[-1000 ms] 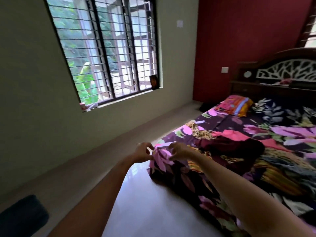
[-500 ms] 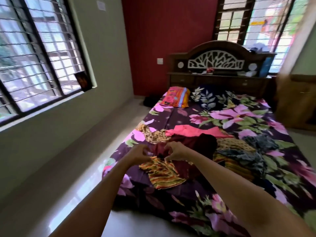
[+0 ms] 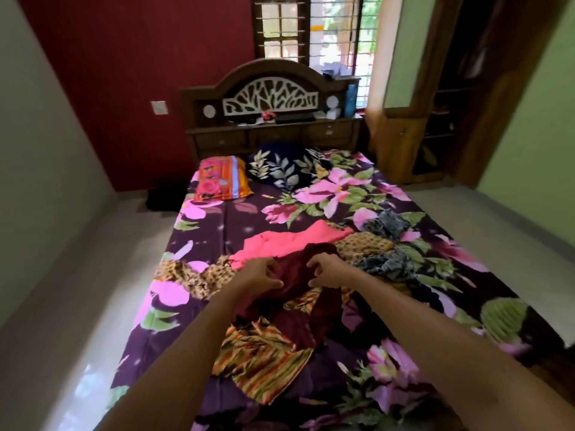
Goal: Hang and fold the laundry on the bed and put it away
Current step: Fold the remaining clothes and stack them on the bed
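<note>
A pile of laundry lies on the bed (image 3: 217, 225), which has a purple floral sheet. A dark maroon garment (image 3: 295, 293) sits in the middle of the pile. My left hand (image 3: 261, 275) pinches its left part and my right hand (image 3: 326, 272) grips its right part. Behind it lies a pink garment (image 3: 286, 241). A striped orange-green cloth (image 3: 261, 359) lies nearest to me. A leopard-print cloth (image 3: 193, 275) spreads to the left, and grey-patterned garments (image 3: 389, 241) lie to the right.
Two pillows (image 3: 222, 178) rest near the carved wooden headboard (image 3: 270, 98), whose shelf holds small items. An open wooden wardrobe (image 3: 441, 98) stands at the right by the green wall. Pale tiled floor (image 3: 93, 290) runs along the bed's left side. A dark bundle (image 3: 163, 197) lies on the floor.
The view swung from the side window and the bed's corner to the whole bed. Both hands moved from the sheet's corner onto the maroon garment and took hold of it.
</note>
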`<control>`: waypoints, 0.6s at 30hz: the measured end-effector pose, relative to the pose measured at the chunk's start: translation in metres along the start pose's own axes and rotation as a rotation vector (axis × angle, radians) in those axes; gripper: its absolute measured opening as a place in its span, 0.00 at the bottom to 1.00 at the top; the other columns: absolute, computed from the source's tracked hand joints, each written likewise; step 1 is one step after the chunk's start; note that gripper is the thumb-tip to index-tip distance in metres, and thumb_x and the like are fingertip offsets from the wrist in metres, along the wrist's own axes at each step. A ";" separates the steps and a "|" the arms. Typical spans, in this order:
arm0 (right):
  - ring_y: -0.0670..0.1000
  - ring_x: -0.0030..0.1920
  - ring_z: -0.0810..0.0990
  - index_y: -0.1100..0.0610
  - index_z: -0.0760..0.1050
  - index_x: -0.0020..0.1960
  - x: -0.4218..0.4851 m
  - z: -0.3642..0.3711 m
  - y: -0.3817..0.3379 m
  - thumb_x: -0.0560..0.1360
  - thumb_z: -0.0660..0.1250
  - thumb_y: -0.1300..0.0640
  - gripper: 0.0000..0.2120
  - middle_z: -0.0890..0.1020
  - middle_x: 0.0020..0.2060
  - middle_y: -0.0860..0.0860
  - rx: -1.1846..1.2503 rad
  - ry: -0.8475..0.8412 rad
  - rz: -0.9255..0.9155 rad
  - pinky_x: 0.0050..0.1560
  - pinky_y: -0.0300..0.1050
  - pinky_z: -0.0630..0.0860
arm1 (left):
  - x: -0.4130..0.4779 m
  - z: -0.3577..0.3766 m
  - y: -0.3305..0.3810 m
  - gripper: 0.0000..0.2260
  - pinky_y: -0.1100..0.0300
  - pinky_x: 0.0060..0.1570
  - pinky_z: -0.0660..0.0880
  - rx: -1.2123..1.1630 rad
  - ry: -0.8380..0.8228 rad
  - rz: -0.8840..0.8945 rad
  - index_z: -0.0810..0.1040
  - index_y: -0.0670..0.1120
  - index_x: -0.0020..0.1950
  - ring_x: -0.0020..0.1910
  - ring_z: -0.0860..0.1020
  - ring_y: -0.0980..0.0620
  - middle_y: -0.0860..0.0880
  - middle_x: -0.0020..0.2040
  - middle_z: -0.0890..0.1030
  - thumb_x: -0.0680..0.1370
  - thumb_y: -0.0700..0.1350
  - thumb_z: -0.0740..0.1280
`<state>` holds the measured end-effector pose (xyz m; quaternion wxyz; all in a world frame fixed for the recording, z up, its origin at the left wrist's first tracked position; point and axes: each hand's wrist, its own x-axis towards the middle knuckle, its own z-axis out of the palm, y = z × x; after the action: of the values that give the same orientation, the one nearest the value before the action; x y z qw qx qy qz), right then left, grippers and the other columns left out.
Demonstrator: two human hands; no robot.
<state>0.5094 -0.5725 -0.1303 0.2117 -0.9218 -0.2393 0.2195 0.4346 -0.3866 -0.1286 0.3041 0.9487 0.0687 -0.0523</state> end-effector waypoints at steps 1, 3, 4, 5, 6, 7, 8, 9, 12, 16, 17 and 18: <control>0.54 0.57 0.76 0.58 0.68 0.69 0.005 0.002 0.003 0.74 0.71 0.54 0.27 0.74 0.60 0.56 0.008 0.000 0.025 0.51 0.44 0.76 | 0.010 0.001 -0.003 0.18 0.65 0.43 0.68 0.002 -0.011 0.013 0.77 0.41 0.59 0.46 0.74 0.54 0.45 0.49 0.79 0.72 0.43 0.73; 0.55 0.55 0.77 0.57 0.67 0.69 0.017 0.007 0.013 0.73 0.71 0.53 0.27 0.73 0.61 0.56 0.009 -0.016 0.079 0.51 0.48 0.78 | 0.030 0.009 -0.007 0.17 0.65 0.43 0.69 -0.002 -0.053 0.042 0.77 0.42 0.58 0.47 0.76 0.52 0.47 0.47 0.78 0.71 0.44 0.73; 0.55 0.55 0.77 0.57 0.66 0.70 0.023 0.009 0.018 0.73 0.71 0.53 0.28 0.72 0.62 0.56 0.011 -0.025 0.099 0.50 0.49 0.79 | 0.040 0.013 -0.008 0.17 0.64 0.44 0.70 -0.002 -0.079 0.055 0.77 0.42 0.58 0.48 0.77 0.50 0.48 0.47 0.78 0.71 0.44 0.73; 0.56 0.55 0.77 0.57 0.66 0.70 0.029 0.010 0.023 0.74 0.71 0.53 0.28 0.72 0.63 0.56 0.019 -0.031 0.121 0.48 0.48 0.79 | 0.050 0.018 -0.009 0.17 0.64 0.45 0.70 0.007 -0.106 0.063 0.77 0.42 0.58 0.49 0.78 0.50 0.47 0.48 0.78 0.71 0.45 0.73; 0.56 0.54 0.77 0.57 0.66 0.70 0.035 0.011 0.029 0.73 0.71 0.53 0.28 0.71 0.63 0.57 0.035 -0.030 0.141 0.47 0.48 0.79 | 0.057 0.022 -0.010 0.17 0.64 0.46 0.71 0.018 -0.126 0.067 0.77 0.43 0.58 0.49 0.78 0.49 0.47 0.48 0.79 0.72 0.45 0.73; 0.57 0.54 0.78 0.57 0.66 0.70 0.042 0.011 0.035 0.73 0.71 0.54 0.28 0.71 0.62 0.57 0.054 -0.028 0.165 0.48 0.48 0.79 | 0.067 0.026 -0.010 0.17 0.64 0.46 0.71 0.029 -0.145 0.073 0.77 0.43 0.58 0.49 0.78 0.50 0.47 0.48 0.79 0.72 0.45 0.73; 0.57 0.54 0.78 0.56 0.66 0.69 0.050 0.011 0.042 0.73 0.71 0.54 0.28 0.71 0.62 0.57 0.071 -0.027 0.183 0.49 0.49 0.79 | 0.078 0.031 -0.011 0.16 0.64 0.47 0.71 0.035 -0.159 0.080 0.77 0.43 0.58 0.48 0.78 0.50 0.48 0.46 0.79 0.72 0.45 0.73; 0.57 0.54 0.78 0.56 0.66 0.69 0.059 0.010 0.050 0.73 0.71 0.54 0.27 0.71 0.62 0.57 0.084 -0.033 0.199 0.51 0.50 0.79 | 0.089 0.035 -0.011 0.16 0.64 0.47 0.71 0.037 -0.169 0.085 0.77 0.43 0.58 0.47 0.78 0.51 0.49 0.44 0.78 0.72 0.45 0.73; 0.57 0.55 0.77 0.57 0.66 0.69 0.088 0.008 0.076 0.74 0.71 0.55 0.27 0.71 0.62 0.57 0.114 -0.073 0.226 0.50 0.47 0.76 | 0.122 0.049 -0.005 0.16 0.62 0.48 0.71 0.030 -0.185 0.084 0.77 0.43 0.58 0.48 0.78 0.49 0.49 0.43 0.77 0.72 0.45 0.73; 0.57 0.57 0.77 0.58 0.67 0.69 0.130 -0.001 0.117 0.74 0.71 0.55 0.26 0.71 0.63 0.58 0.162 -0.098 0.238 0.46 0.42 0.72 | 0.172 0.073 0.003 0.16 0.61 0.49 0.72 0.024 -0.217 0.055 0.77 0.43 0.58 0.47 0.77 0.50 0.49 0.44 0.77 0.72 0.44 0.72; 0.57 0.59 0.76 0.58 0.66 0.69 0.140 -0.005 0.129 0.74 0.70 0.55 0.26 0.71 0.63 0.58 0.173 -0.113 0.237 0.47 0.42 0.73 | 0.187 0.081 0.006 0.16 0.62 0.48 0.71 0.028 -0.236 0.047 0.77 0.43 0.59 0.47 0.77 0.51 0.49 0.45 0.76 0.72 0.45 0.72; 0.57 0.60 0.75 0.59 0.66 0.69 0.149 -0.007 0.140 0.74 0.70 0.55 0.26 0.71 0.63 0.57 0.179 -0.127 0.237 0.49 0.43 0.73 | 0.200 0.089 0.009 0.16 0.63 0.47 0.71 0.036 -0.254 0.037 0.77 0.43 0.59 0.47 0.77 0.51 0.49 0.45 0.76 0.72 0.45 0.72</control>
<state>0.6794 -0.6062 -0.2389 0.2500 -0.9053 -0.1215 0.3213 0.6278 -0.4264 -0.2235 0.2943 0.9408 0.0114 -0.1677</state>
